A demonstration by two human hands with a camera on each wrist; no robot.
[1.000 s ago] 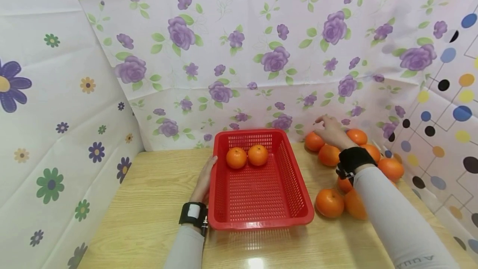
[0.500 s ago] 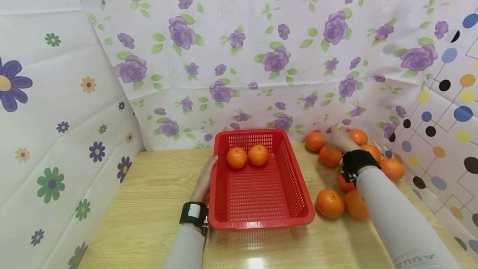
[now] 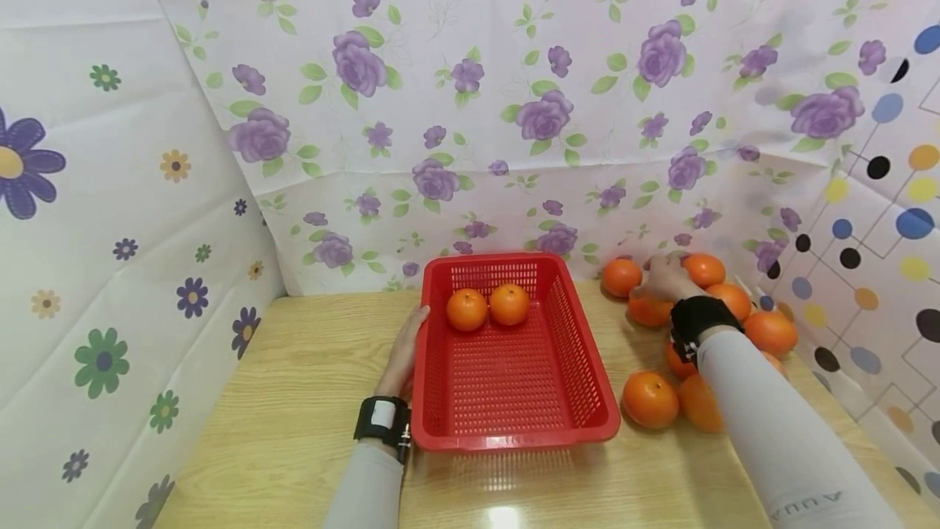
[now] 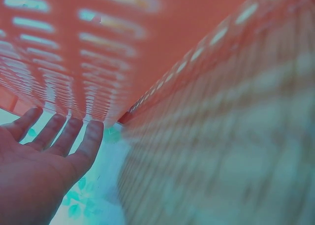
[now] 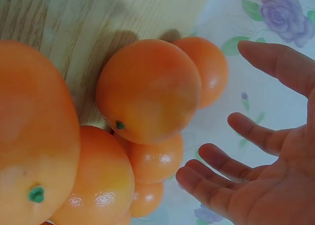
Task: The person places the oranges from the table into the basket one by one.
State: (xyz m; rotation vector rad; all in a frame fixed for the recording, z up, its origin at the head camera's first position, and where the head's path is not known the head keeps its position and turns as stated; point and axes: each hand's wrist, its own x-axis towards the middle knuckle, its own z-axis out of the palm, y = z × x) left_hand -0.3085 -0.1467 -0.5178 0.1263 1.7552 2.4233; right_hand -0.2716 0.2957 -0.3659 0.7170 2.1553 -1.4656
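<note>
A red plastic basket (image 3: pixel 507 398) with slotted walls stands on the table, two oranges (image 3: pixel 467 310) side by side at its far end. My left hand (image 3: pixel 402 349) lies along the basket's left wall. In the left wrist view its fingers (image 4: pixel 88 146) are straight, tips right at the slotted wall. Over the pile at the right, my right hand (image 3: pixel 664 277) hovers above a back orange (image 3: pixel 648 313). Seen from the right wrist, the fingers are spread and hold nothing, beside an orange (image 5: pixel 150 89) with a green stem end. Parts of the pile are hidden beneath the right forearm.
Several more oranges crowd the table's right side, among them a front one (image 3: pixel 650 400) close to the basket and one (image 3: pixel 769 333) near the dotted right-hand cloth (image 3: pixel 881 292). A flowered cloth (image 3: pixel 477 104) hangs along the back edge of the wooden table (image 3: pixel 294 398).
My right hand has shifted right and slightly lower, away from the leftmost back orange and over the one beside it. The left hand and the basket hold their place.
</note>
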